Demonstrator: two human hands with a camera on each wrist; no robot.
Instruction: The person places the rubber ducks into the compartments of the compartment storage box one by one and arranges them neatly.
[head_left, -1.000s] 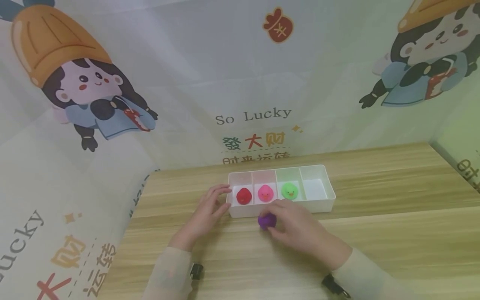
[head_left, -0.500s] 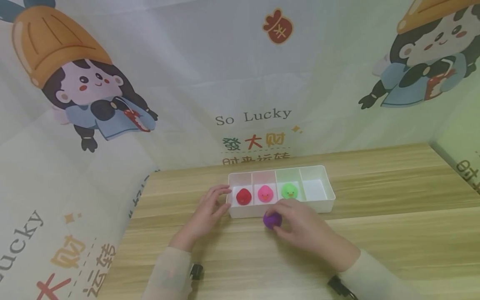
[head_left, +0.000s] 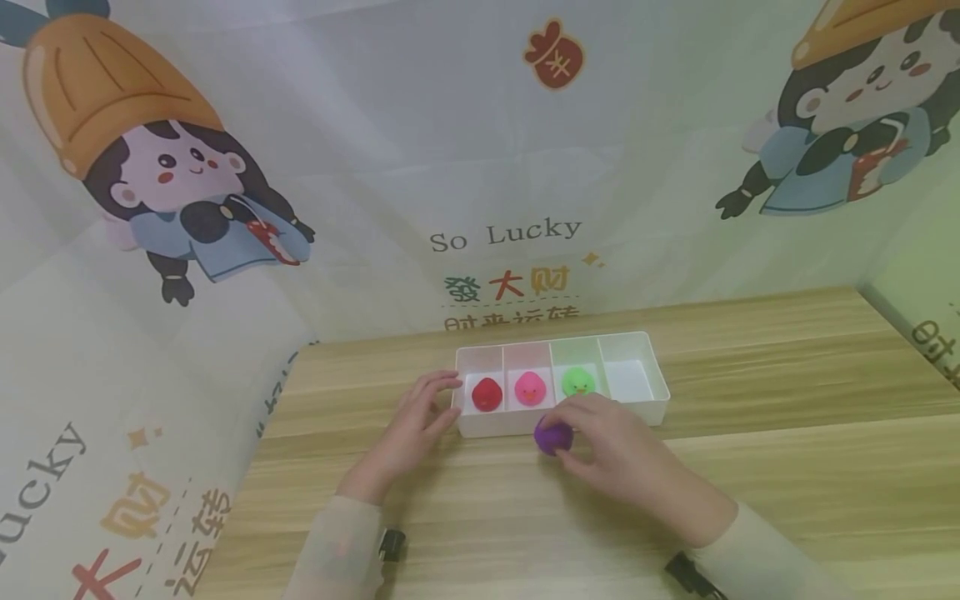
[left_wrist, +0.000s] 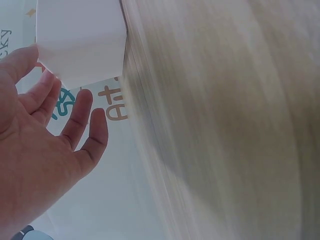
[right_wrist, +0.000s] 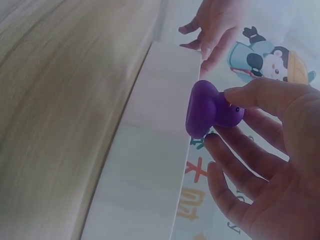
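My right hand point(head_left: 618, 446) pinches a purple rubber duck point(right_wrist: 204, 110) between thumb and fingers, in front of a white divided box point(head_left: 480, 426). In the right wrist view the duck is tipped sideways, its body overlapping the box's upper edge and its head by my thumb. Inside the box, from the left, sit a red duck point(head_left: 487, 395), a pink duck point(head_left: 530, 389) and a green duck point(head_left: 578, 382), one per compartment; the rightmost compartment holds nothing. At the box's left end, my left hand point(left_wrist: 45, 135) touches it with thumb and fingertips, the other fingers spread and relaxed.
The box stands on a wood-grain table point(head_left: 787, 467) near its back edge. A printed cloth point(head_left: 390, 150) with cartoon figures and lettering hangs behind and at the sides. A dark strap piece point(head_left: 392, 545) shows at my left sleeve.
My right hand has moved to the right along the front of the box, carrying the purple duck from before the pink duck toward the green one. My left hand has stayed at the left end.
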